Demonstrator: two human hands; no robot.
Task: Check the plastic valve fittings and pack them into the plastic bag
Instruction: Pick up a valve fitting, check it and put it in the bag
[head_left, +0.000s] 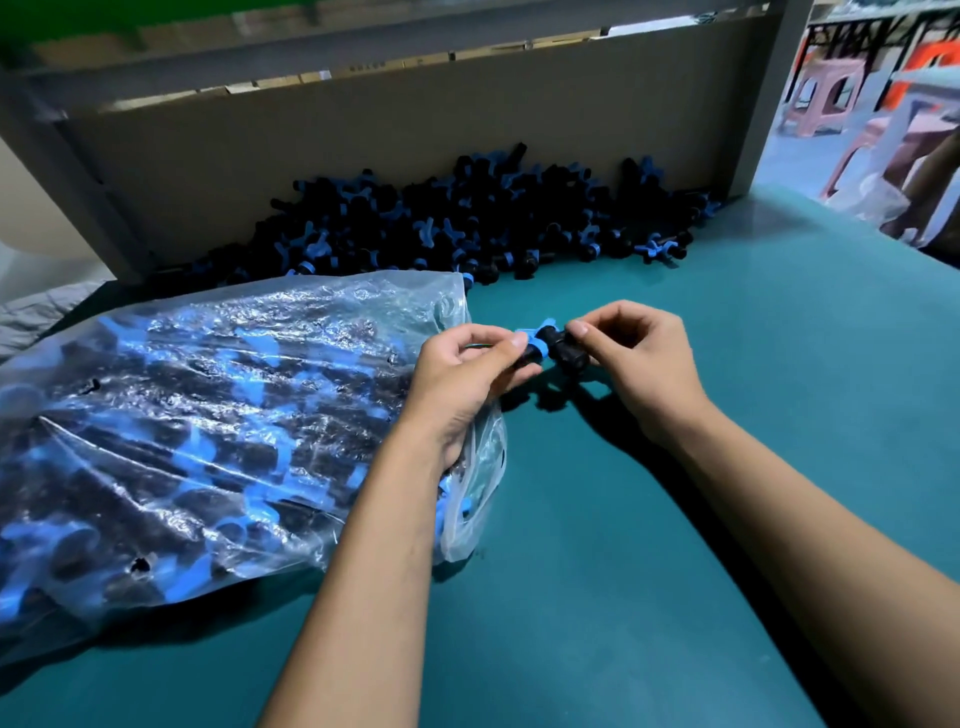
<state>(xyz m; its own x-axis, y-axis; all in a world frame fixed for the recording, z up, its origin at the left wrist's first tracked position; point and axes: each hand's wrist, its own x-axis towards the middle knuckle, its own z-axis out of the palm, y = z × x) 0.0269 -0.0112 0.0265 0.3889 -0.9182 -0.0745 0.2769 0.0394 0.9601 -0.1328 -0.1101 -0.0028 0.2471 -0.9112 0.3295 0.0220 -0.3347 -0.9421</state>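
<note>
My left hand (470, 371) and right hand (631, 358) are meeting in front of me, forearms reaching forward, curled fingers (519, 340) pinching one fitting (550, 348) between them.

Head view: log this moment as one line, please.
step: checking | left hand: pinches fitting | right hand: pinches same fitting | bag: part-filled | pile: remains

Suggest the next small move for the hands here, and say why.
Probably slip the black and blue plastic valve fitting leftward into the clear plastic bag. Both the left hand and right hand pinch it just beside the bag's open mouth, which suggests checking is underway; the bag already holds many fittings.
</note>
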